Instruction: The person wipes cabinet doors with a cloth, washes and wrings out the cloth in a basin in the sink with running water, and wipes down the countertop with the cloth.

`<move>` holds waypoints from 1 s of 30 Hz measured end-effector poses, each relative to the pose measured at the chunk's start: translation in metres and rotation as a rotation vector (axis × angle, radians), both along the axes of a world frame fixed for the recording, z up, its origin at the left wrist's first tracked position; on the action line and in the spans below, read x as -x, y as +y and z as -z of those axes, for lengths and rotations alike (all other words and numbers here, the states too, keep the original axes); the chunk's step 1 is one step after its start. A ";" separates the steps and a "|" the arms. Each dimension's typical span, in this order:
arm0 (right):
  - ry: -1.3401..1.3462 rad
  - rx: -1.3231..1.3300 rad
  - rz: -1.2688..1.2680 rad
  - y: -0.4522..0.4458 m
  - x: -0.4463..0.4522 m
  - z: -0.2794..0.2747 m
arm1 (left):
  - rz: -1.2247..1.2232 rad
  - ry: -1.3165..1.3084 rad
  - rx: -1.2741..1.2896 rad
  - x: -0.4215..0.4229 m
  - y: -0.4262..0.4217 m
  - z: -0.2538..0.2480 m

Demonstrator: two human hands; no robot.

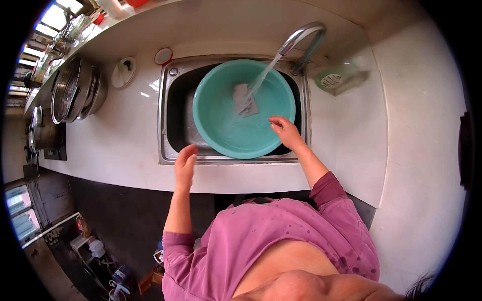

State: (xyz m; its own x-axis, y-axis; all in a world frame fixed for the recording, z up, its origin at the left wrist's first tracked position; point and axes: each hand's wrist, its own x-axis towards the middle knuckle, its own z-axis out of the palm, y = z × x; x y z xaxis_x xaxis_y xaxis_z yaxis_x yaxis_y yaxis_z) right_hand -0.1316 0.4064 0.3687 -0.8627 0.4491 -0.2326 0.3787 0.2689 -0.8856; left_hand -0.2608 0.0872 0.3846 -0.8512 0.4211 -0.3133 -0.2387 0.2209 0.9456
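A round teal basin (221, 128) sits in the metal sink (163, 120). Water runs from the curved faucet (301, 31) into it and lands on a pale cloth-like piece (242, 95) lying in the basin. My right hand (286, 131) is over the basin's right side, fingers apart and holding nothing. My left hand (185, 165) is raised near the sink's front left edge, outside the basin, its fingers apart and nothing in them.
Stacked metal pans (75, 93) stand on the counter at the left. A white lid (123, 72) and a small red-rimmed lid (163, 56) lie behind the sink's left side. A greenish bottle (331, 79) is right of the faucet.
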 end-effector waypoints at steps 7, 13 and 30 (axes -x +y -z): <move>-0.012 0.205 0.163 0.016 0.018 0.023 | -0.099 -0.109 -0.103 0.011 0.015 -0.021; 0.043 -0.270 -0.050 -0.010 0.085 0.083 | 0.090 -0.190 -0.177 0.013 0.106 0.013; -0.125 0.648 0.163 0.002 0.077 0.069 | -0.259 -0.811 0.020 0.041 0.161 0.101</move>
State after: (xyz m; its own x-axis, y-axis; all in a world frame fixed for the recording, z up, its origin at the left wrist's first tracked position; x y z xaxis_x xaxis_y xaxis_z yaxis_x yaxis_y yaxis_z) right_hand -0.2088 0.4086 0.2996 -0.7449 0.3071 -0.5923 0.4798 -0.3704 -0.7954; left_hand -0.3015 0.2481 0.2837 -0.4286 0.2317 -0.8733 -0.8861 0.0810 0.4564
